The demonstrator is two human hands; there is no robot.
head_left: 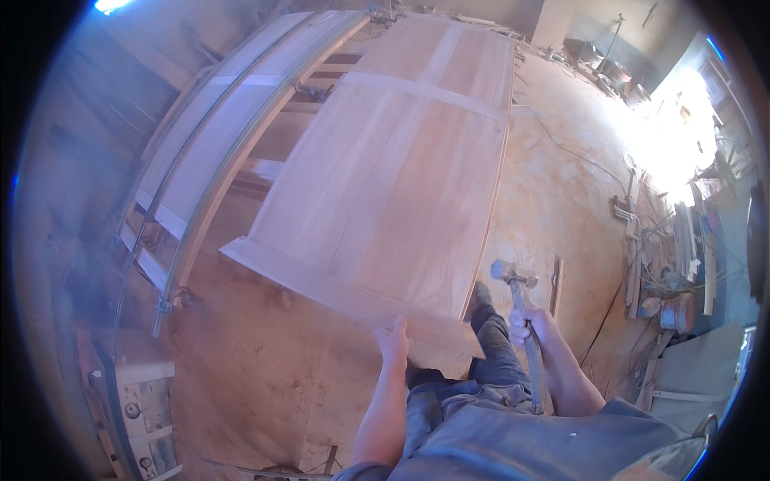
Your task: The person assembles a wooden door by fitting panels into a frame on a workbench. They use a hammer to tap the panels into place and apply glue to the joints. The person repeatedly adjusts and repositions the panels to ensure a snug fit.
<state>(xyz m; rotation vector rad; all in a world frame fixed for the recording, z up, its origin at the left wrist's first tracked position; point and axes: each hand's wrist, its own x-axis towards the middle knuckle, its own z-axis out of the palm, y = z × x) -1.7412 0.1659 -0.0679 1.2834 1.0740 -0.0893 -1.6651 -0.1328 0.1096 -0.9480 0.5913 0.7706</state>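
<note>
A large pale wooden panel door (417, 184), built of boards and crosspieces, stretches away in front of me. My left hand (393, 341) grips the edge of its near end board (433, 327), thumb on top and the other fingers hidden beneath. That end board sticks out past the panel's sides at both ends. To the right of the panel, my right hand (534, 325) is closed round the handle of a hammer (513, 274). The hammer's head points up and away from me, apart from the wood, and its handle runs down toward my waist.
Left of the panel, another wooden panel (233, 108) lies under long metal bar clamps (228, 164). A dusty cabinet (146, 413) stands at lower left. Wood strips (686, 240) and a bucket (678, 313) line the right side. A cable (561, 144) crosses the dusty floor.
</note>
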